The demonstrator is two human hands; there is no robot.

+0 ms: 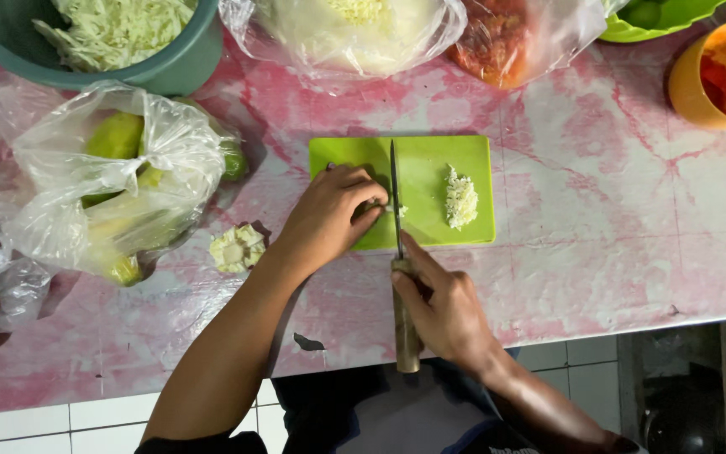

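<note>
Head view is showing the right hand (445,313) gripping a knife (397,244) by its wooden handle, grip closed, blade lying along a green cutting board (464,155) on the pink bench (615,235); the left hand (327,219) is curling its fingers down on a small pale piece beside the blade; a chopped white heap (461,197) is sitting further right on the board; a cabbage core (238,248) is lying left of the board.
</note>
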